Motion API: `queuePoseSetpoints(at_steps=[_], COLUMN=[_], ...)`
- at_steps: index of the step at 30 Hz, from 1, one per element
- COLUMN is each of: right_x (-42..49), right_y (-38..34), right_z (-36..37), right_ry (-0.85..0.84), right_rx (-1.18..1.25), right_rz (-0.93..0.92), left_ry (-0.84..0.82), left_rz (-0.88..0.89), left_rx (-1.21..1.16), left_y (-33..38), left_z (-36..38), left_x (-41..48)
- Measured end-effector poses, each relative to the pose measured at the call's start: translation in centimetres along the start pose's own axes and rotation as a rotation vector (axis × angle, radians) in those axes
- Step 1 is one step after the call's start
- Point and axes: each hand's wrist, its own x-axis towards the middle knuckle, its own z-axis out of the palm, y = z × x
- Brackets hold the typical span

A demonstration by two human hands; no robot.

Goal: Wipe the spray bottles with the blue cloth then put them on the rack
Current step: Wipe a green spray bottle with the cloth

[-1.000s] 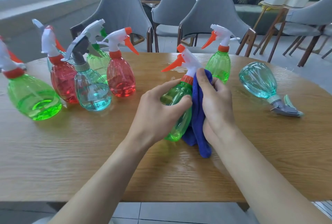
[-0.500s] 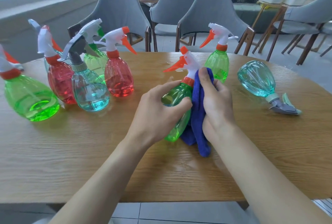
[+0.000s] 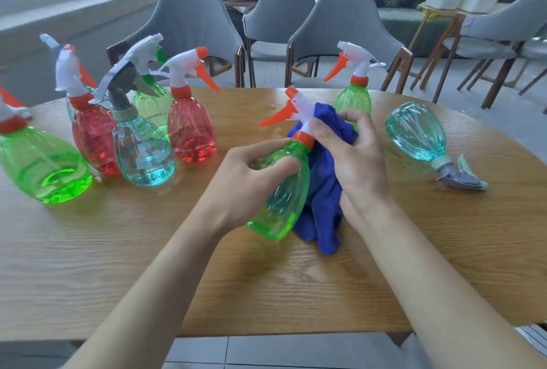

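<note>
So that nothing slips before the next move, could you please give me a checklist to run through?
1. Left hand grips the green bottle round its body: ok.
2. Right hand holds the blue cloth at the bottle's neck: ok.
3. Bottle wiped all over: cannot tell.
4. Rack in sight for placing: not ok, none visible.
5. Teal bottle clear of both hands: ok, lying on its side.

The left edge cuts the head off the leftmost bottle (image 3: 44,167); we lose part of the cloth (image 3: 322,205) behind the held bottle (image 3: 287,191) and the right hand (image 3: 355,161).
</note>
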Motion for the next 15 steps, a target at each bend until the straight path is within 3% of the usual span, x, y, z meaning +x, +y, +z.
queuePoseSetpoints(at_steps=[8, 15], right_x=[0.0, 0.4], right_y=[0.6, 0.9], right_z=[-0.1, -0.2], right_ry=[0.096, 0.205], right_rx=[0.060, 0.083], right_rz=[0.114, 0.182], left_ry=[-0.041, -0.035], left_rz=[-0.011, -0.057], left_rx=[0.132, 0.079], left_y=[-0.1, -0.1], left_z=[0.0, 0.0], left_x=[0.0, 0.1])
